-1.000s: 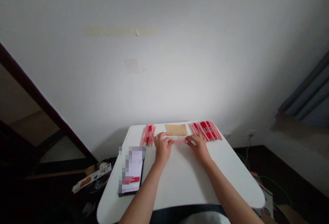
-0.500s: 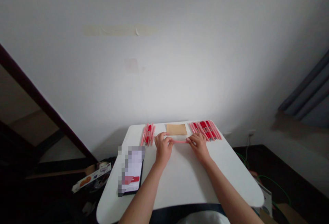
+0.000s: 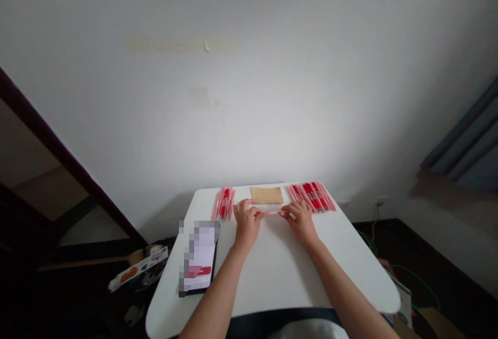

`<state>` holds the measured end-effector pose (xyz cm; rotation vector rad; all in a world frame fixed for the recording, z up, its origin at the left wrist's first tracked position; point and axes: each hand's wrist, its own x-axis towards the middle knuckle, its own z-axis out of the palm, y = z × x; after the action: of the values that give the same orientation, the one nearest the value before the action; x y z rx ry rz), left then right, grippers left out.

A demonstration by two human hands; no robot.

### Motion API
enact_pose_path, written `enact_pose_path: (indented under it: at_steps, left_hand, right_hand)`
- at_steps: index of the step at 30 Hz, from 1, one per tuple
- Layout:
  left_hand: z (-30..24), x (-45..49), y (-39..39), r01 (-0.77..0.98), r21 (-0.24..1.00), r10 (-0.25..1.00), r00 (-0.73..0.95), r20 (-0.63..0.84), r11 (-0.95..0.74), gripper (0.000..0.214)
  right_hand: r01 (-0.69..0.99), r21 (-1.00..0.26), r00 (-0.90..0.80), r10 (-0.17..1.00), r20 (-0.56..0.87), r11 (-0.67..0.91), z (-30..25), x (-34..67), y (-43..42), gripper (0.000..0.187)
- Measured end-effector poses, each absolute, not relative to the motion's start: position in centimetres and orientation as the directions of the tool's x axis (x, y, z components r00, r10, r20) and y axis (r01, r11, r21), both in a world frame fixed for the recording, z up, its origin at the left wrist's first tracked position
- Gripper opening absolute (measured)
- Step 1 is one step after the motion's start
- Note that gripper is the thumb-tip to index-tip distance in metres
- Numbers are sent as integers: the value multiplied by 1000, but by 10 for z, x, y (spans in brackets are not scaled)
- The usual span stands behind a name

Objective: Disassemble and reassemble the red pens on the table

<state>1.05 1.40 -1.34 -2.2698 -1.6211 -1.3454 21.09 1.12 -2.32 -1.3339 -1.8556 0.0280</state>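
Observation:
A slim pink pen (image 3: 271, 213) lies crosswise between my two hands, a small pale marking showing on its barrel. My left hand (image 3: 246, 222) pinches its left end with thumb and fingertips, while my right hand (image 3: 300, 220) pinches the right end; both hands are closed. Just beyond the pen is a tan rectangular piece of paper or card (image 3: 267, 195). Left of my left hand is a small group of pink and red pens (image 3: 224, 203). A larger row of similar pens (image 3: 311, 197) lies past my right hand.
The white table (image 3: 280, 271) has rounded corners and stands against a pale wall (image 3: 249, 121). A phone (image 3: 200, 258), partly pixelated, lies at the table's left, beside my left forearm. Boxes and clutter (image 3: 140, 269) sit on the floor to the left, with green cables (image 3: 420, 276) at the right.
The pen has turned slightly in my fingers, and a pale marking now shows on it. Both hands stay in nearly the same place.

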Motion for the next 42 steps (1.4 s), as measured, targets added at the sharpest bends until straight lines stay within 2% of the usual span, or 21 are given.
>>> enact_pose_path:
  at_steps: [18, 29, 34, 42]
  left_hand:
    - [-11, 13, 11, 835, 419, 817, 63, 573, -358, 13]
    - [-9, 17, 10, 815, 466, 823, 23, 567, -344, 17]
    - [-9, 13, 11, 803, 478, 799, -5, 601, -355, 15]
    - [-11, 12, 12, 792, 498, 803, -16, 596, -354, 15]
  right_hand:
    - [790, -445, -49, 767, 639, 421, -23, 211, 11, 27]
    - [793, -469, -36, 798, 602, 389, -22, 210, 12, 26]
    - [702, -569, 7, 795, 607, 428, -23, 213, 15, 30]
    - [401, -794, 100, 839, 535, 458, -14, 214, 18, 37]
